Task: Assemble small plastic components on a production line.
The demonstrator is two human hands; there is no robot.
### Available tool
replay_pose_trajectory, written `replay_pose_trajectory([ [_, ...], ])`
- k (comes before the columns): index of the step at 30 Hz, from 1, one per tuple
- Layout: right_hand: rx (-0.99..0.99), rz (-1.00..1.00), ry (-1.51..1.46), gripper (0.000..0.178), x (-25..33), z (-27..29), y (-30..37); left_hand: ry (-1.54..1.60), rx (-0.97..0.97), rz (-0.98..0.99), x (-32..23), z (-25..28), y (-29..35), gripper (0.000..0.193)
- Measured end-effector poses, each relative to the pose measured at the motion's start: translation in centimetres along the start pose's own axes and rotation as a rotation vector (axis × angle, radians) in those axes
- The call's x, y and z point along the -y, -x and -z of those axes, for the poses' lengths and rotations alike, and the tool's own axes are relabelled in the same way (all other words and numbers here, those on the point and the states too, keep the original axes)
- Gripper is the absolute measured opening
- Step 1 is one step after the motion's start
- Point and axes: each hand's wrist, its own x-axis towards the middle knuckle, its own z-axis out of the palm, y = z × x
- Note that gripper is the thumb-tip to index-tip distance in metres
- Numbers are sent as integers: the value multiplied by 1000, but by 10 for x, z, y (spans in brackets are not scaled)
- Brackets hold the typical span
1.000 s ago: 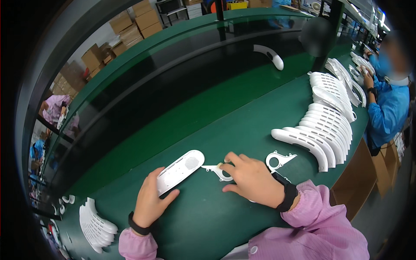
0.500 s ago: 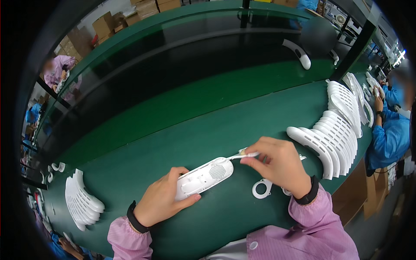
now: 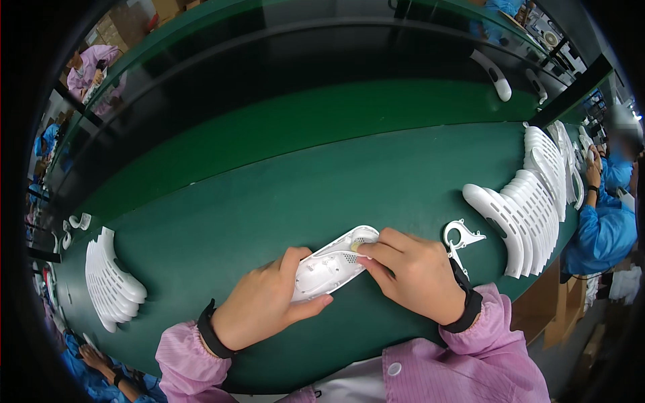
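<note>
My left hand (image 3: pixel 259 302) is closed around the left end of an elongated white plastic shell (image 3: pixel 316 279), thumb along the near edge. The shell's hollow side faces up, showing small moulded posts and a patch of tiny holes near its right end. Over that end, my right hand (image 3: pixel 420 272) pinches a thin white plastic part (image 3: pixel 363 235) with a curved outline. This part lies within or just above the shell's rim; I cannot tell whether it is seated. A yellowish spot shows beside my right fingertips, which hide some of the part.
White ring-shaped parts (image 3: pixel 463 235) lie beyond my right wrist. Nested slotted white curved shells stand at right (image 3: pixel 521 215) and left (image 3: pixel 111 282). Two more curved pieces (image 3: pixel 498 84) rest on the far dark ledge. A co-worker in blue (image 3: pixel 608 215) sits at right.
My right hand has brought the white part from past the shell's right end in over its hollow. The shell has tilted up more steeply to the right. The whole view has shifted slightly.
</note>
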Motion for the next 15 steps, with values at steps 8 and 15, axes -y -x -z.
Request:
replay_pose_trajectory([
  [8,48,-146,-18,13,11,-9,-11,115,-61,4,-2,1,1,77],
  [15,293,-90,-266,20,1,9,-21,92,-10,-56,-3,2,0,70],
])
